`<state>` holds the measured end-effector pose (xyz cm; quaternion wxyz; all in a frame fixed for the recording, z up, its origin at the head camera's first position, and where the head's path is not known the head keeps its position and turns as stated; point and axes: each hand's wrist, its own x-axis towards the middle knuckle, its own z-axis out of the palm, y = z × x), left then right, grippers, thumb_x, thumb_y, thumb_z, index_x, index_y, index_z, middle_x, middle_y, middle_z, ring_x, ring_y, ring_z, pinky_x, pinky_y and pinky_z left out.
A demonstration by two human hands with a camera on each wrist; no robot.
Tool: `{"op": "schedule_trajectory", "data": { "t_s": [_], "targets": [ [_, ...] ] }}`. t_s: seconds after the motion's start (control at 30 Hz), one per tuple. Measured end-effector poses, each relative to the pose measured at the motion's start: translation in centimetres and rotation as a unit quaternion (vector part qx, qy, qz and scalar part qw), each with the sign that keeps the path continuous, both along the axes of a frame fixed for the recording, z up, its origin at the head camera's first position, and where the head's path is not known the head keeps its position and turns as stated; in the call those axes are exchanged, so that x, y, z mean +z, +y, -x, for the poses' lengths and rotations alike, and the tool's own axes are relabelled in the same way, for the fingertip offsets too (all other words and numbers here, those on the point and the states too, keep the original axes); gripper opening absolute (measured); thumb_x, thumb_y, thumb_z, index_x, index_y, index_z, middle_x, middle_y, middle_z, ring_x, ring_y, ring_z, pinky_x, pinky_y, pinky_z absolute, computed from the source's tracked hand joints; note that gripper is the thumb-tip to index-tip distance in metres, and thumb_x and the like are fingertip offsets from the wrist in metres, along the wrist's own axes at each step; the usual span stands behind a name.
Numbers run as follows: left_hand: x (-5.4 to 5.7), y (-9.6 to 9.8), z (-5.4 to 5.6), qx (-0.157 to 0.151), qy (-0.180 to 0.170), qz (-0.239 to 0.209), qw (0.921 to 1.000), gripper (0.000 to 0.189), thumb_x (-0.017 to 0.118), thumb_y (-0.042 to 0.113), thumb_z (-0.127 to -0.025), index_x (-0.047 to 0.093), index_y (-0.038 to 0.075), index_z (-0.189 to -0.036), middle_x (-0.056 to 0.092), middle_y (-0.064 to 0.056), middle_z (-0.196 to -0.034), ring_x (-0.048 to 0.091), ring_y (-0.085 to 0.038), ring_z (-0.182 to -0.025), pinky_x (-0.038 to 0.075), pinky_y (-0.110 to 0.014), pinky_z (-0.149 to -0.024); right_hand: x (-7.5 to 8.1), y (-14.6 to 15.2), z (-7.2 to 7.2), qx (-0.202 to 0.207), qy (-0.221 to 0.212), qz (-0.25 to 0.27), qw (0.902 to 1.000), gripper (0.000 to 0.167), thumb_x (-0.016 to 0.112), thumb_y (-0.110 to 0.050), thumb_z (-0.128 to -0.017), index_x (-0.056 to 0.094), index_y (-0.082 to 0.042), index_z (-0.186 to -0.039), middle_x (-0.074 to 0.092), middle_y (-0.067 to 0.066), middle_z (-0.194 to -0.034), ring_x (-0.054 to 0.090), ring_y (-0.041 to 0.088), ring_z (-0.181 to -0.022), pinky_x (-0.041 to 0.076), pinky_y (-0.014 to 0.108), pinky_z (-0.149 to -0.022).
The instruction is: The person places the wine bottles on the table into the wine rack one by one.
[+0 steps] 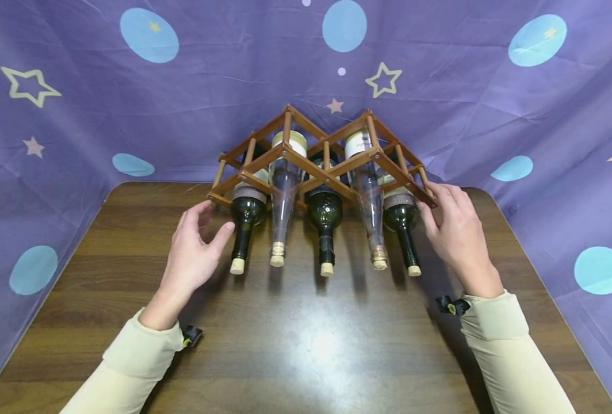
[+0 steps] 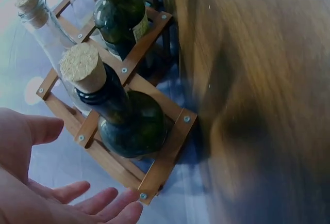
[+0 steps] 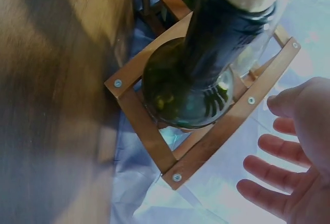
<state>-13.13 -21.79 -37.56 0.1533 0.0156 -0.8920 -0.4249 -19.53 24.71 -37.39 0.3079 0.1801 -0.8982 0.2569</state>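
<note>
A wooden wine rack [image 1: 326, 172] of crossed slats stands at the back of the table, holding corked bottles with their necks toward me. Three are dark green, among them the left bottle [image 1: 248, 213], the middle bottle [image 1: 325, 210] and the right bottle [image 1: 401, 215]. Between these lie two clear glass bottles [image 1: 283, 195], higher up. My left hand [image 1: 194, 247] is beside the rack's left end, thumb and fingers spread around nothing. At the right end my right hand [image 1: 456, 230] has its fingertips close to the frame; in the right wrist view its loosely extended fingers [image 3: 281, 152] hold nothing.
The brown wooden table [image 1: 306, 345] spreads out in front of the rack, with a bright light reflection on it. Close behind the rack hangs a purple cloth [image 1: 264, 69] with stars and blue dots, which also covers both sides.
</note>
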Motion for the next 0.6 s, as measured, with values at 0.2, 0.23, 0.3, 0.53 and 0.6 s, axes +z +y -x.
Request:
{"op": "schedule_trajectory", "data": {
  "t_s": [0.2,0.23,0.3,0.53,0.6],
  "targets": [
    [0.1,-0.3,-0.2,-0.002,0.08,0.039,0.996,0.066,0.078,0.023,-0.097,0.051,-0.001,-0.152,0.055,-0.023,-0.145,0.053,-0.043,-0.134,0.042,-0.06,-0.11,0.5,0.1,-1.1,0.002,-0.002,-0.009,1.0,0.044,0.073,-0.01,-0.099,0.065,-0.004,-0.142,0.065,0.019,-0.133,0.057,0.04,-0.125,0.045,0.058,-0.104],
    [0.1,-0.4,-0.2,-0.004,0.093,0.047,0.9946,0.066,0.079,0.023,-0.096,0.052,-0.001,-0.152,0.055,-0.023,-0.146,0.052,-0.042,-0.134,0.041,-0.06,-0.11,0.6,0.2,-1.3,0.004,0.0,-0.011,0.9999,0.045,0.074,-0.01,-0.099,0.064,-0.003,-0.142,0.065,0.019,-0.133,0.057,0.04,-0.126,0.045,0.057,-0.105],
    [0.1,-0.6,-0.3,-0.008,0.116,0.061,0.9913,0.066,0.08,0.023,-0.094,0.053,0.0,-0.151,0.054,-0.022,-0.149,0.05,-0.042,-0.137,0.04,-0.06,-0.112,0.7,0.2,-1.6,0.009,0.002,-0.013,0.9999,0.046,0.075,-0.01,-0.098,0.065,-0.004,-0.142,0.065,0.018,-0.133,0.057,0.04,-0.126,0.045,0.057,-0.105],
    [0.2,-1.8,-0.4,-0.024,0.18,0.129,0.975,0.065,0.081,0.026,-0.092,0.059,0.001,-0.147,0.057,-0.022,-0.148,0.049,-0.045,-0.138,0.035,-0.062,-0.113,0.9,0.5,-2.5,0.02,0.008,-0.03,0.9993,0.05,0.078,-0.012,-0.097,0.064,-0.005,-0.144,0.065,0.019,-0.135,0.057,0.042,-0.127,0.044,0.058,-0.106],
    [0.2,-2.3,-0.5,-0.027,0.186,0.151,0.9704,0.066,0.081,0.028,-0.092,0.059,0.001,-0.148,0.057,-0.021,-0.148,0.049,-0.045,-0.137,0.035,-0.064,-0.111,0.9,0.7,-2.7,0.023,0.01,-0.037,0.999,0.05,0.079,-0.013,-0.096,0.064,-0.003,-0.143,0.064,0.021,-0.134,0.057,0.044,-0.126,0.044,0.059,-0.106]
  ]
}}
